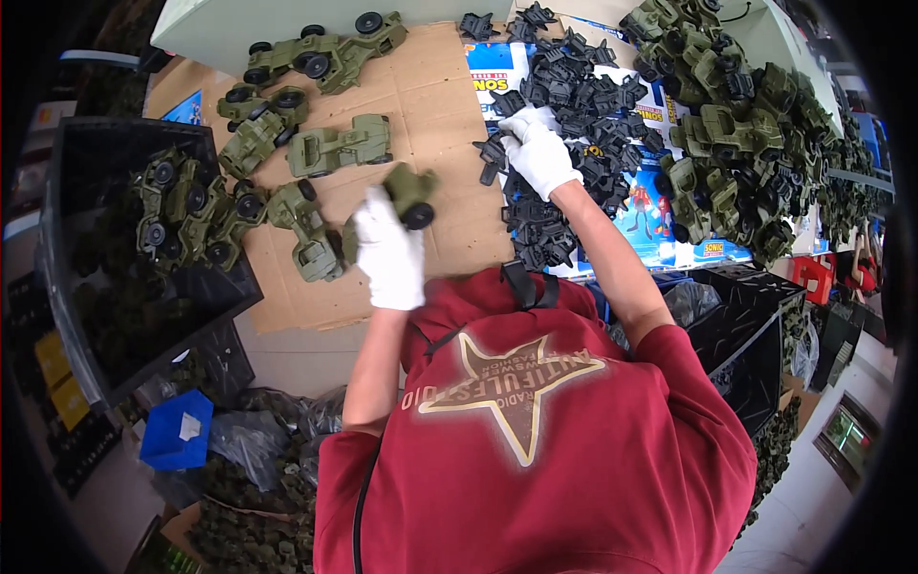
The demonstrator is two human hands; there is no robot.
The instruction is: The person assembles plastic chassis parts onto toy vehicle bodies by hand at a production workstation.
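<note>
My left hand [390, 251], in a white glove, grips an olive-green toy military vehicle [409, 187] with black wheels, raised over the cardboard and slightly blurred. Under and around that hand, part of the toy is hidden by the glove. My right hand [541, 157], also gloved in white, reaches onto a heap of small black plastic parts [595, 105], its fingers partly spread at the heap's left edge. No part shows clearly between those fingers. Several finished-looking green vehicles, such as one toy truck [339, 145], lie on the cardboard left of my hands.
Cardboard [440, 105] covers the left worktop; a printed blue sheet [650, 225] lies beneath the black parts. More green vehicles [732, 129] are heaped at right. A black crate [86, 335] holding vehicles stands at left, above a blue bin [177, 430]. Bags lie below.
</note>
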